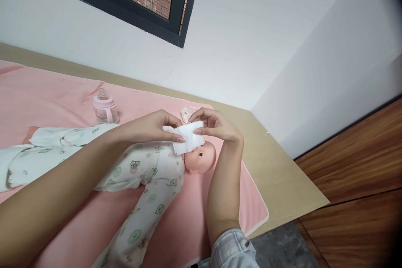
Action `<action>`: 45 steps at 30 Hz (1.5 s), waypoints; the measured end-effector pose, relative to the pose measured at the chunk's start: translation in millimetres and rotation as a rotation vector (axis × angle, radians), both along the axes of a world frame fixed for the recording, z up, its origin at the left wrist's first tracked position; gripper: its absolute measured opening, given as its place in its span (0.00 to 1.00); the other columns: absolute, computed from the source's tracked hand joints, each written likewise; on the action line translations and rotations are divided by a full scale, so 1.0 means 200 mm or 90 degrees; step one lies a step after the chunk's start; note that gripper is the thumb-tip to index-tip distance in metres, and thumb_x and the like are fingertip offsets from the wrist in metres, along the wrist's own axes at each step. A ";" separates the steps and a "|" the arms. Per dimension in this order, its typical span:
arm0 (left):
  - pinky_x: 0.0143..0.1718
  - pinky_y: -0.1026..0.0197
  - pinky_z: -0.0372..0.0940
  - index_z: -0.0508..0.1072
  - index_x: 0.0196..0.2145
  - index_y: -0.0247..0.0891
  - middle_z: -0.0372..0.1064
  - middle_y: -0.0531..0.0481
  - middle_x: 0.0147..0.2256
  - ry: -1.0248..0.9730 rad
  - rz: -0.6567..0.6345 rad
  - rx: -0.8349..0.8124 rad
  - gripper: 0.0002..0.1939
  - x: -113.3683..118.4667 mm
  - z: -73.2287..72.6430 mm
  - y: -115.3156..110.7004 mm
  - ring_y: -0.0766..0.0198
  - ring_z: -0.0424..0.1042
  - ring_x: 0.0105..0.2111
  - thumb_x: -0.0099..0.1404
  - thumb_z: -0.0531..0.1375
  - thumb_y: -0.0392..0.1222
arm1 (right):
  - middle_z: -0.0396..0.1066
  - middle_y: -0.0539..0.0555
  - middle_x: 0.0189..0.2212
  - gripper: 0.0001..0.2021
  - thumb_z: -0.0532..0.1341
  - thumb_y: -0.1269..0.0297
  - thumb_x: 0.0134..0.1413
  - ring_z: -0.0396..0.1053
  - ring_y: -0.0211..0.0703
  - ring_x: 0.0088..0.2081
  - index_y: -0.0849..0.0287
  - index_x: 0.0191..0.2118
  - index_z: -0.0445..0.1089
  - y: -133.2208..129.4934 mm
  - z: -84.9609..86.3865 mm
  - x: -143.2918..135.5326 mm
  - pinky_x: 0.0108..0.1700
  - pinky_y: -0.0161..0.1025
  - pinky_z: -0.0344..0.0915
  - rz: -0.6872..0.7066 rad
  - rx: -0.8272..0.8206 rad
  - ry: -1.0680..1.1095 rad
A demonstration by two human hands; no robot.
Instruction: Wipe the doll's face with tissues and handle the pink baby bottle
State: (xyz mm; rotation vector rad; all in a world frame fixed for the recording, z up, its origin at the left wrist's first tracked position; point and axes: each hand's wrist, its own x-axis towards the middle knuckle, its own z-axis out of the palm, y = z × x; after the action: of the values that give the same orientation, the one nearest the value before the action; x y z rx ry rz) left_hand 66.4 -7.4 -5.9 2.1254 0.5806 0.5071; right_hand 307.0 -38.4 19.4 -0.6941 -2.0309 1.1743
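Note:
A white wipe [186, 141] is stretched between both hands, above a baby doll's head [201, 158]. My left hand [158, 127] pinches its left side between thumb and fingers, while my right hand [216, 124] grips the upper right corner. The wipe hides the lower part of the doll's face; one eye shows. On its back lies the doll, dressed in a white printed suit [143, 165] with green bears. Just behind my hands rests a small white and pink packet [186, 113], partly covered by my fingers.
A pink-lidded baby bottle [105, 106] stands beyond the doll on a pink blanket [56, 79]. The blanket covers much of a wooden table [276, 176]. A white wall [226, 50] and a dark-framed window [176, 33] are behind; wooden panels [361, 201] stand at right.

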 end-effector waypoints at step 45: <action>0.25 0.57 0.47 0.61 0.22 0.39 0.66 0.52 0.23 0.174 0.122 0.221 0.09 0.19 -0.16 -0.11 0.60 0.63 0.24 0.58 0.56 0.41 | 0.78 0.54 0.45 0.24 0.73 0.69 0.41 0.77 0.41 0.46 0.58 0.47 0.69 0.42 -0.82 0.33 0.62 0.43 0.67 -0.315 -0.363 0.340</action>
State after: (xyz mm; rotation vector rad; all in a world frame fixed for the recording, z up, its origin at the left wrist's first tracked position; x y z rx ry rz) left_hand 105.3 -29.2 -37.7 2.5050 0.9123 0.4493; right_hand 372.3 46.0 -145.3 -0.9574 -1.0048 1.4405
